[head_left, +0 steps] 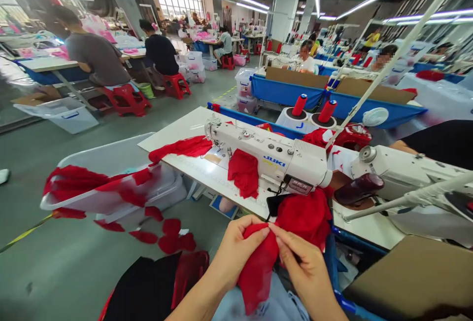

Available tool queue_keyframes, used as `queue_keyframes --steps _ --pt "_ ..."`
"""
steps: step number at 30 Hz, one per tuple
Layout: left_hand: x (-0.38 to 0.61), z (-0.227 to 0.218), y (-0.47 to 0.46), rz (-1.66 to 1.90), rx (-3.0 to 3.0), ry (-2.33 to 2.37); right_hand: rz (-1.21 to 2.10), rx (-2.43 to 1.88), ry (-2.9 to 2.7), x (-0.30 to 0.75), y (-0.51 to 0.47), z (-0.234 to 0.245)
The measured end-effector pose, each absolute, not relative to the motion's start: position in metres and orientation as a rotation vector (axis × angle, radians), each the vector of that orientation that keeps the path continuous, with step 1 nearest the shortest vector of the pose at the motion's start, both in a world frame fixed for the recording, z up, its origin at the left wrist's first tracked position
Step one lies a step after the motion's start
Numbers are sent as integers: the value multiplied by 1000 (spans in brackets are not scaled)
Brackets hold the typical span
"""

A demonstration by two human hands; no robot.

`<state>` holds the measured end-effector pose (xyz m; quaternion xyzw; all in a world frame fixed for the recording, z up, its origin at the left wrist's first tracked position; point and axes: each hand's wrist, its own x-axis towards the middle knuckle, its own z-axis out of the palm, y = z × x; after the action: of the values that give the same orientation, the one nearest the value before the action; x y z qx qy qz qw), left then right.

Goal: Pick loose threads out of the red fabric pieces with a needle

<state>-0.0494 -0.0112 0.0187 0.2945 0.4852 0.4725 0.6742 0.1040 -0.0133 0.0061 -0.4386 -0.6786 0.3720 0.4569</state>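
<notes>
Both my hands pinch a red fabric piece (258, 269) over my lap. My left hand (236, 249) grips its upper left edge with closed fingers. My right hand (303, 267) pinches the top edge from the right, thumb and fingers pressed together. Just beyond them a bundle of red fabric (305, 215) hangs at the table's front edge. The white sewing machine (269, 156) stands on the table (185, 126) ahead, with a red piece (244, 173) under its arm. A chain of joined red pieces (177, 148) trails off the table to the left.
A clear plastic bin (111, 183) at the left holds red pieces; more lie on the floor (166, 234). Two red thread cones (314, 109) stand behind the machine. A second machine (406, 168) is at the right. Other people sit working at tables in the background.
</notes>
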Motion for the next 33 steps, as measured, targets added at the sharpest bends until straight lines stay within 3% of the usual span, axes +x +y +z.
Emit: queue_keyframes --steps 6,15,18,25,33 --pt "-48 11 -11 1034 529 977 1406 -1204 -1274 109 -15 8" --pt "-50 11 -12 1012 469 930 1720 -1274 -857 107 -15 9" --pt "-48 10 -12 1016 436 928 1540 -1274 -1136 113 -15 6" --pt "-44 11 -12 1033 424 942 681 -1135 -2028 125 -18 6" --pt "-44 11 -17 1058 649 1048 460 -1155 -2114 119 -22 14"
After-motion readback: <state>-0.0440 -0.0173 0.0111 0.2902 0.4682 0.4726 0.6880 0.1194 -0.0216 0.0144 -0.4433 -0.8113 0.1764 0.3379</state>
